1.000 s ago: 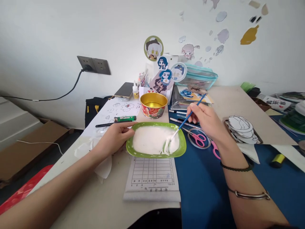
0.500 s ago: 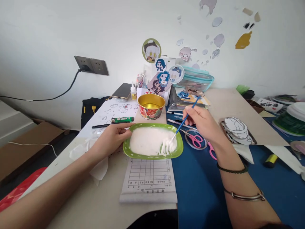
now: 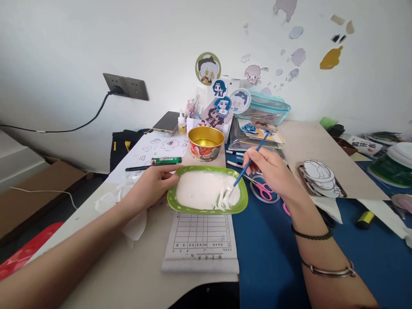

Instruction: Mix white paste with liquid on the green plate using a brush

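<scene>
My left hand (image 3: 154,185) grips the left end of a green tray (image 3: 240,204), thumb on the rim and fingers partly hidden. Thick white paste (image 3: 198,189) covers most of the tray's inside. In my right hand (image 3: 265,167) is a slim blue paintbrush (image 3: 249,159), pinched around its handle and slanting down to the left. Its tip rests in the paste near the tray's right end, where streaks show green through the white. Under the tray lies a printed form pad (image 3: 202,240).
Just behind the tray stands a floral tin bowl (image 3: 206,146), gold inside. Pink-handled scissors (image 3: 264,191) and a roll of clear tape (image 3: 254,198) lie to the right. A cutter (image 3: 165,161), a glue bottle (image 3: 182,123) and a phone (image 3: 165,121) are at the back left.
The brush tip has moved a little left and down through the paste, and my right hand shifted slightly with it. My left hand keeps its hold on the tray.
</scene>
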A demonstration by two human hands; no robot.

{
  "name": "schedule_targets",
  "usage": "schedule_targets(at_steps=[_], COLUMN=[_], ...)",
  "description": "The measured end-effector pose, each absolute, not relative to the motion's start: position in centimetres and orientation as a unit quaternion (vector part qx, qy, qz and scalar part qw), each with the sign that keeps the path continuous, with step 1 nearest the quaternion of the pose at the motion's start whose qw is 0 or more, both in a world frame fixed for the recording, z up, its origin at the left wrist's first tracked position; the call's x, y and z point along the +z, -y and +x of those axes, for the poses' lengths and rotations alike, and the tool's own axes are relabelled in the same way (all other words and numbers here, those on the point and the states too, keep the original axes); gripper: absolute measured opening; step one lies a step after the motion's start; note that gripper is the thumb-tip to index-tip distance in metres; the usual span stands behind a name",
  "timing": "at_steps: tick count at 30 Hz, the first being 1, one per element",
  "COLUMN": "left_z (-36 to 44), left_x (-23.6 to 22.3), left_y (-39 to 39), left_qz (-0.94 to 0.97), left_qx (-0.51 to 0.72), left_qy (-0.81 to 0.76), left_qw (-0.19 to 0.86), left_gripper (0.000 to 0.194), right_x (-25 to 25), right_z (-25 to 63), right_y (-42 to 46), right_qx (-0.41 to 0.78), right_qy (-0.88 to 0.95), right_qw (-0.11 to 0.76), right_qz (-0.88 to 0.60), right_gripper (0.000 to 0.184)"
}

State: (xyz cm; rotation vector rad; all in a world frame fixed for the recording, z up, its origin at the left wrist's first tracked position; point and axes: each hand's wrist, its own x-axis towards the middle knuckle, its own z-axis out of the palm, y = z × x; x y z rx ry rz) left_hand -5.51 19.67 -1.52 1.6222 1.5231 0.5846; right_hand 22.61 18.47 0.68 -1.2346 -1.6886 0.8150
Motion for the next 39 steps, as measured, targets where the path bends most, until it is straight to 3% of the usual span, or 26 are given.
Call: schedule_targets(at_steps=[3,7,12,16,19,23,28,32,36,39], left_z=[-5.6,-5.6,-5.5,-5.5,-5.5,-5.4,-5.5,-5.6,-5.5,-5.5], left_x=[-1.6,-1.7,-1.6,-1.4,-1.3,-1.2,-1.3,-1.5,-1.6,-1.6], left_y=[-19.8,-19.8,-19.7,-19.6,-19.6,-19.7,-19.6,-19.7,-19.7,-19.8], left_qz=[0.644,0.647,0.641,0.638,0.640,0.638,0.644,0.651,0.649,0.649], left_qx=[0.235,0.230,0.232,0.232,0.231,0.226,0.228,0.230,0.233,0.234], left_qy=[-0.604,-0.603,-0.601,-0.601,-0.604,-0.606,-0.604,-0.601,-0.599,-0.596], left_qw=[0.406,0.406,0.417,0.422,0.416,0.417,0.410,0.403,0.407,0.411], left_gripper=[0.052,0.052,0.052,0.051,0.051,0.052,0.051,0.051,0.051,0.051], right_x=[0.7,0.7,0.6,0.4,0.3,0.2,0.1,0.2,0.2,0.3], right_z=[22.5,22.1,22.0,22.0,22.0,21.5,21.7,22.3,22.6,22.6], right_y=[-18.3,-18.1,-17.9,-17.9,-17.9,-17.9,-18.0,-18.1,-18.0,-17.9], right_qx=[0.294,0.349,0.294,0.317,0.274,0.329,0.280,0.312,0.272,0.308], right_qy=[0.663,0.683,0.667,0.679,0.657,0.676,0.650,0.671,0.653,0.674], right_qw=[0.466,0.427,0.474,0.441,0.482,0.454,0.490,0.453,0.491,0.454], right_qz=[-0.507,-0.479,-0.494,-0.494,-0.511,-0.478,-0.509,-0.498,-0.508,-0.496], right_gripper=[0.038,0.037,0.037,0.037,0.035,0.037,0.035,0.037,0.036,0.038])
